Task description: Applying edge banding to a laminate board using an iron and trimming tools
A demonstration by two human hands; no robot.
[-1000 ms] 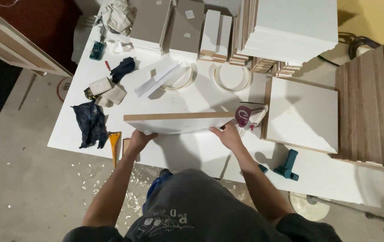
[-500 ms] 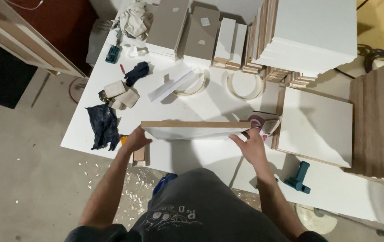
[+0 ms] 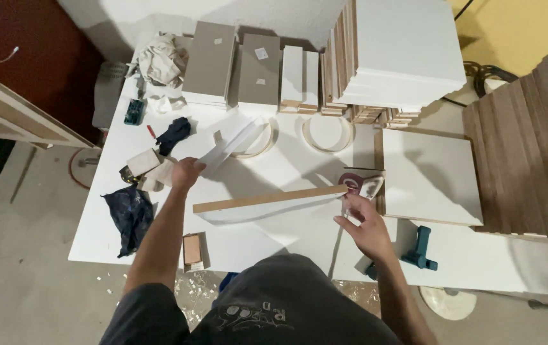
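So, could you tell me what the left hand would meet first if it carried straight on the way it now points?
The left hand points up and to the right, across the table. It is already at the near end of the white strip piece; beyond that lies the left tape ring. Depth is unclear, so it might pass above them.

A single head-worn camera looks steeply down from above onto a white table (image 3: 267, 239), the wearer's torso at the near edge, stacked boards (image 3: 402, 54) far right.
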